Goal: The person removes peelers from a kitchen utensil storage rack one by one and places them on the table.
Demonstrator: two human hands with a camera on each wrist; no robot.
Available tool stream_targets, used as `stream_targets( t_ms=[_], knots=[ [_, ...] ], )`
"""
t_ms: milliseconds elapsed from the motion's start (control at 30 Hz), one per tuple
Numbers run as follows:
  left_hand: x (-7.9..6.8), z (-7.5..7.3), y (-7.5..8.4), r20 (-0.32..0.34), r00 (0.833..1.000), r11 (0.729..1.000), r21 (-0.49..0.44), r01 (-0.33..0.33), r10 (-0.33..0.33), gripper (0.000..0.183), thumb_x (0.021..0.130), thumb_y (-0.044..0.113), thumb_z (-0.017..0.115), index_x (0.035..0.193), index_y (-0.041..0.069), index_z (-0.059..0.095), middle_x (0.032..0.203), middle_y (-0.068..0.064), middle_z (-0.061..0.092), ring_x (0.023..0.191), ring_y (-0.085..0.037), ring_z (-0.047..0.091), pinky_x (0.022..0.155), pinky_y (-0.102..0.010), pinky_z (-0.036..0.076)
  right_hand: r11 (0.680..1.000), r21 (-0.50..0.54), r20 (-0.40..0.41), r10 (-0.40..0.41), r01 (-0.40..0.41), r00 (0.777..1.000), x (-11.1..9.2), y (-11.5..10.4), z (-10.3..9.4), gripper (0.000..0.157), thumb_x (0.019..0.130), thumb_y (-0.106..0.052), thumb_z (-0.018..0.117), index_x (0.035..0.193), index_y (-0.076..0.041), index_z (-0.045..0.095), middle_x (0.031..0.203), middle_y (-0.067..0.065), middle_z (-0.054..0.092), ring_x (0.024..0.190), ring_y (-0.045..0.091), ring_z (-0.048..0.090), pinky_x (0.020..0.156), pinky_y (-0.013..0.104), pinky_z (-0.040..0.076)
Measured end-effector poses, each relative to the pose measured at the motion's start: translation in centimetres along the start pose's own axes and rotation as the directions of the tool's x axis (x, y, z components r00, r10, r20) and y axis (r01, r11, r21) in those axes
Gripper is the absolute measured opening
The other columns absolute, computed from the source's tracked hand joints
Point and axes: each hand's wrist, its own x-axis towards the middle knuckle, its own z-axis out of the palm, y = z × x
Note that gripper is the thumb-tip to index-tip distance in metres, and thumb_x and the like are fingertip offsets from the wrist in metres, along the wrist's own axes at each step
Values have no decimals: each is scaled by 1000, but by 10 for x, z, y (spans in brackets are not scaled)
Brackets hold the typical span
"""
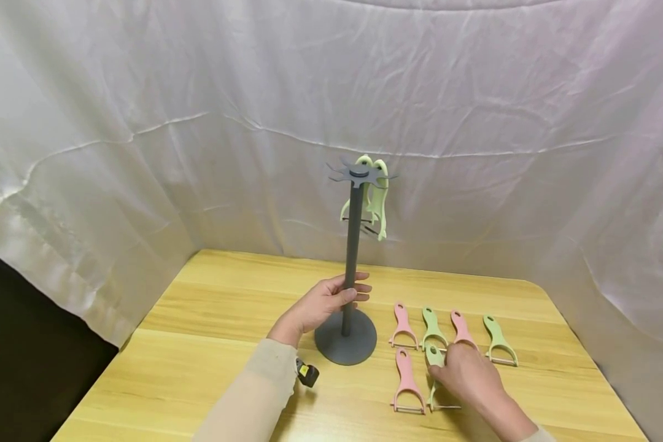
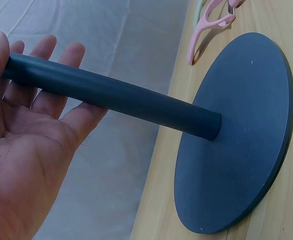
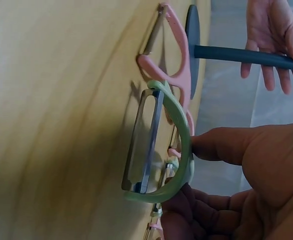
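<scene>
A dark grey stand (image 1: 353, 239) with a round base and a ring of hooks on top stands upright on the table. My left hand (image 1: 325, 299) holds its pole low down, thumb in front and fingers behind; the left wrist view shows the pole (image 2: 111, 92) lying across those fingers. Two light green peelers (image 1: 381, 196) hang from hooks at the back right of the ring. On the right, my right hand (image 1: 471, 373) pinches another green peeler (image 3: 185, 145) between thumb and fingers near its head. Its blade (image 3: 149, 140) faces the tabletop, close over it.
Beside the right hand lies a pink peeler (image 1: 406, 374). Behind is a row of peelers, a pink one (image 1: 401, 316), a green one (image 1: 430, 319), a pink one (image 1: 458, 322) and a green one (image 1: 494, 331). Pale curtains (image 1: 287, 184) surround the wooden table (image 1: 160, 350).
</scene>
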Motion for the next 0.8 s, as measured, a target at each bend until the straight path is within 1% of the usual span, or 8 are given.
stream_targets(
  t_ms=[67,233,300,467,533,800],
  knots=[
    [0,0,0,-2,1000,1000,4,0,0,45,111,19,56,156,18,52,151,-19,60,138,-29,61,117,-54,45,1000,-1,2,2,-2,1000,-2,2,1,40,87,-32,75,61,-15,51,59,0,48,52,15,42,47,31,33],
    [0,-1,-1,2,1000,1000,5,-1,1,46,111,22,57,157,18,52,153,-23,57,138,-29,61,117,-53,46,1000,-6,-1,0,0,1000,-6,6,5,40,85,-30,75,58,-16,50,54,-3,44,50,13,38,47,29,31],
    [0,0,-1,3,1000,1000,6,-2,2,46,111,22,57,157,18,51,153,-22,57,138,-29,61,117,-52,46,1000,-10,0,-5,5,1000,-7,7,5,40,85,-29,75,58,-16,49,53,-4,43,49,12,37,47,29,31],
    [-1,-1,-1,2,1000,1000,9,-5,5,47,111,23,57,157,19,51,150,-13,62,138,-29,62,116,-51,47,1000,-12,7,-10,10,1000,-8,7,6,39,85,-29,75,58,-16,49,53,-4,42,49,12,37,47,29,32],
    [-1,0,-1,2,1000,1000,9,-6,6,47,111,24,58,157,19,51,149,-12,63,138,-29,62,116,-51,47,1000,-12,8,-9,9,1000,-8,7,6,39,85,-28,75,58,-16,49,52,-4,42,49,12,37,47,29,32],
    [0,-1,-1,3,1000,1000,3,-4,3,47,111,24,58,157,19,51,151,-18,60,138,-29,62,117,-51,46,1000,-11,10,-5,6,1000,-7,8,7,40,84,-27,74,56,-16,48,51,-5,39,48,11,36,47,28,31]
  ],
)
